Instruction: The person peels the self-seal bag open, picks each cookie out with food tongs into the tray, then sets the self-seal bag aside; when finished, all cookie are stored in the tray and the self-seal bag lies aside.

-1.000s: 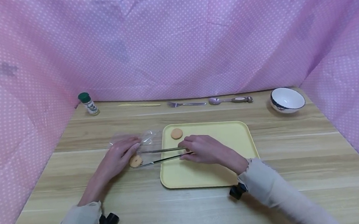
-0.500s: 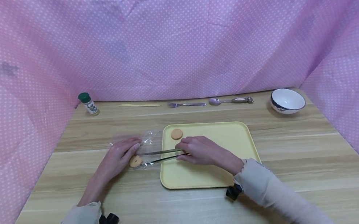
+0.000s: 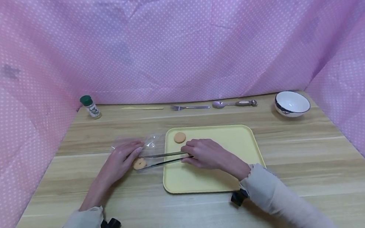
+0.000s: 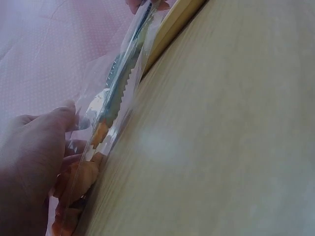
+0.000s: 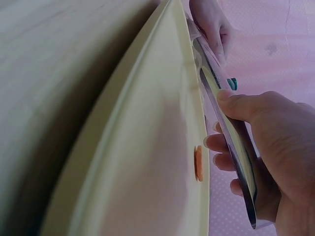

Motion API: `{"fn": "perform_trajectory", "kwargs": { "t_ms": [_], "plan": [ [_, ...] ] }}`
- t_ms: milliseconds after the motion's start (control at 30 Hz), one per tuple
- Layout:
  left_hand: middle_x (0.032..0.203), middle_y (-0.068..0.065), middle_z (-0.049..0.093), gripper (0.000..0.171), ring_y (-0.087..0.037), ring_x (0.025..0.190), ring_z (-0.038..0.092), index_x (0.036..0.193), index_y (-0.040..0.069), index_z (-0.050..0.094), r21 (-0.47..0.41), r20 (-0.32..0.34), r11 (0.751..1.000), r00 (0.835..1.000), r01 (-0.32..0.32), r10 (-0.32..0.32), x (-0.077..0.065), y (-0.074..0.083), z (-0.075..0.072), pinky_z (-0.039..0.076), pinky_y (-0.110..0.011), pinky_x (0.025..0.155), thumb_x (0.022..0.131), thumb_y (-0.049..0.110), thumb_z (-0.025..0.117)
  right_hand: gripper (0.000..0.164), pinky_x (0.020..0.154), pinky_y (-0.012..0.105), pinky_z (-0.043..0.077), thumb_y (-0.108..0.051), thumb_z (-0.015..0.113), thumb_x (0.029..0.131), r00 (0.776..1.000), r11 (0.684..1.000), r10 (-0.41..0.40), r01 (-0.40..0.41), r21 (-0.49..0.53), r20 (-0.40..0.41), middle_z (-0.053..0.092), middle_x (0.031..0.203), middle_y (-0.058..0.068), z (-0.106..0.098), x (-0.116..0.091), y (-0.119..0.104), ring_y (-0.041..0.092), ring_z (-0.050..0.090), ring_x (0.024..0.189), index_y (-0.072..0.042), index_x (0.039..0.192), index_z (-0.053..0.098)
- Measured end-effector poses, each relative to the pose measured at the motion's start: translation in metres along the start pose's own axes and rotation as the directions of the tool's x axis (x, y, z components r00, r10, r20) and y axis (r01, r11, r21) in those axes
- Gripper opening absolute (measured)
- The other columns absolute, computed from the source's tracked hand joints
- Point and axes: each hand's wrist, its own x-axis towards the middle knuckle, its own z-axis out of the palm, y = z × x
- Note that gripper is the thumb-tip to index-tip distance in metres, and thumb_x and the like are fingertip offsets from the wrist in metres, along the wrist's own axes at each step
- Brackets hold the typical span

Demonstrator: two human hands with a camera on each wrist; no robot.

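My left hand (image 3: 123, 159) holds a clear plastic bag (image 3: 153, 141) on the table, its thumb and fingers at the bag's edge. Inside the bag are round cookies (image 4: 81, 179), bunched near that hand; some lie partly behind it. Metal tongs (image 3: 167, 162) are gripped in my right hand (image 3: 208, 154), over the tray. Their toothed ends (image 4: 120, 96) reach into the bag, with one cookie (image 4: 100, 132) at the tips. On the yellow tray (image 3: 232, 142), a round cookie (image 3: 179, 137) lies near the far left corner.
Along the back lie a pale yellow knife-like utensil (image 3: 145, 108), a fork (image 3: 190, 108) and a spoon (image 3: 235, 104). A green-capped shaker (image 3: 91, 107) stands back left, a white bowl (image 3: 291, 103) back right. Pink dotted cloth (image 3: 175, 44) hangs behind the table.
The right hand with the tongs moved a little left toward the bag, then slightly back right. The cookie by the tips shifted slightly right. My left hand has stayed in place.
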Motion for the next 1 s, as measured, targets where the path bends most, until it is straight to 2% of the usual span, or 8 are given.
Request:
{"fn": "perform_trajectory", "kwargs": {
  "t_ms": [333, 500, 767, 1000],
  "plan": [
    [0.137, -0.017, 0.065, 0.031, -0.038, 0.130, 0.058, 0.131, 0.003, 0.070, 0.007, -0.032, 0.999, 0.999, -0.031, 0.031, 0.001, -0.004, 0.001, 0.043, -0.058, 0.111, 0.109, 0.019, 0.057, 0.021, 0.055, 0.023, 0.047, -0.025, 0.076, 0.097, 0.998, 0.999, 0.039, -0.039, -0.001, -0.058, 0.059, 0.081, -0.002, -0.011, -0.023, 0.009, 0.011, 0.054, 0.067, -0.007, 0.105, 0.070],
    [0.137, -0.017, 0.065, 0.031, -0.037, 0.130, 0.058, 0.131, 0.004, 0.070, -0.001, -0.023, 1.000, 1.000, -0.020, 0.020, -0.001, -0.004, 0.000, 0.042, -0.057, 0.112, 0.109, 0.021, 0.056, 0.022, 0.054, 0.023, 0.047, -0.025, 0.077, 0.095, 0.994, 0.997, 0.083, -0.083, 0.011, -0.072, 0.060, 0.082, -0.002, -0.016, -0.039, 0.013, 0.010, 0.053, 0.066, -0.007, 0.105, 0.069],
    [0.138, -0.016, 0.064, 0.034, -0.036, 0.131, 0.057, 0.132, 0.005, 0.070, -0.002, -0.008, 1.000, 1.000, 0.008, -0.008, 0.001, -0.002, 0.000, 0.041, -0.057, 0.113, 0.110, 0.026, 0.054, 0.022, 0.053, 0.029, 0.051, -0.023, 0.080, 0.092, 0.980, 0.987, 0.159, -0.158, 0.017, -0.117, 0.063, 0.083, -0.002, -0.023, -0.065, 0.024, 0.011, 0.058, 0.067, -0.006, 0.103, 0.071],
    [0.137, -0.015, 0.065, 0.033, -0.036, 0.131, 0.057, 0.131, 0.004, 0.071, -0.002, -0.005, 1.000, 1.000, 0.007, -0.007, 0.001, -0.003, 0.001, 0.042, -0.056, 0.113, 0.110, 0.025, 0.055, 0.025, 0.058, 0.034, 0.056, -0.022, 0.081, 0.090, 0.971, 0.979, 0.202, -0.205, -0.008, -0.128, 0.066, 0.084, 0.001, -0.028, -0.090, 0.035, 0.015, 0.062, 0.071, -0.004, 0.106, 0.072]
  ]
}}
